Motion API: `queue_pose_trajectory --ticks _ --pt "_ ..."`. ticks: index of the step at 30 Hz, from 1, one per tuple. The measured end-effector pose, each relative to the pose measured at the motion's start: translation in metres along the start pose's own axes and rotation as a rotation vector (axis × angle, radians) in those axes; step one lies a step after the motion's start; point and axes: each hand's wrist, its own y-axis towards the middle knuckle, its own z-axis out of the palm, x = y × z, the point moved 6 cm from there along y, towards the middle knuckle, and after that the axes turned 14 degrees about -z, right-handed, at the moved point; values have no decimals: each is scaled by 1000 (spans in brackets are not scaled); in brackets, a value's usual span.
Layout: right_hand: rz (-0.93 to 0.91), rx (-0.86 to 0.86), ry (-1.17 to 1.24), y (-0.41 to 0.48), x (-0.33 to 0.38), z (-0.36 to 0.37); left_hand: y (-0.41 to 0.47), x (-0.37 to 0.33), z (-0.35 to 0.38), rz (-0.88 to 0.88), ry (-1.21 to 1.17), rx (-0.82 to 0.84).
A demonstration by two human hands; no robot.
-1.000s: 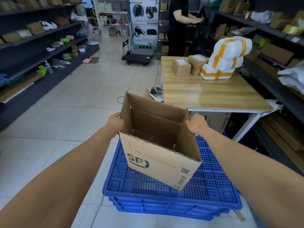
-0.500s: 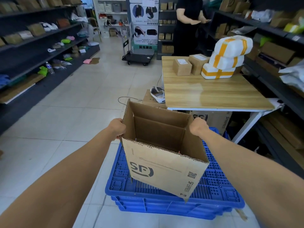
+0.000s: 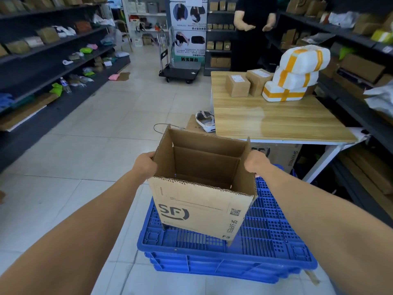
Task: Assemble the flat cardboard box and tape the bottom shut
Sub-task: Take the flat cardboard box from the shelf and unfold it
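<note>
While held, opened cardboard box (image 3: 200, 201) (SF-printed).

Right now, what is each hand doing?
Left hand: closed on the left wall of the opened brown cardboard box.
Right hand: closed on its right wall.

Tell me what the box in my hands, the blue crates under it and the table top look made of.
Box: corrugated cardboard, matte brown; fluted edges show along the rim.
Blue crates: moulded plastic, judging by the grid holes and uniform colour.
Table top: wood-grain, glossy; real wood or laminate, unclear.
</note>
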Motion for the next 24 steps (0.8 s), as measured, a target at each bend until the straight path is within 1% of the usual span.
queue_pose_trajectory --ticks 3,9,11,14,16,20,24 --pt "-3 -102 12 6 -3 -1 2 4 -6 6 51 -13" --pt "-24 -132 22 11 -6 4 -2 8 3 26 89 40" --pt "-38 -172 14 13 -8 3 -5 8 8 43 130 68" --pt "-118 -242 -35 11 3 -2 -5 6 10 60 146 71" --pt "-173 -258 -50 13 13 -4 -3 5 9 52 124 77" --pt "-226 -217 -164 23 23 -1 1 7 5 34 64 70" --pt "-202 -85 -269 35 26 7 4 10 7 47 45 59"
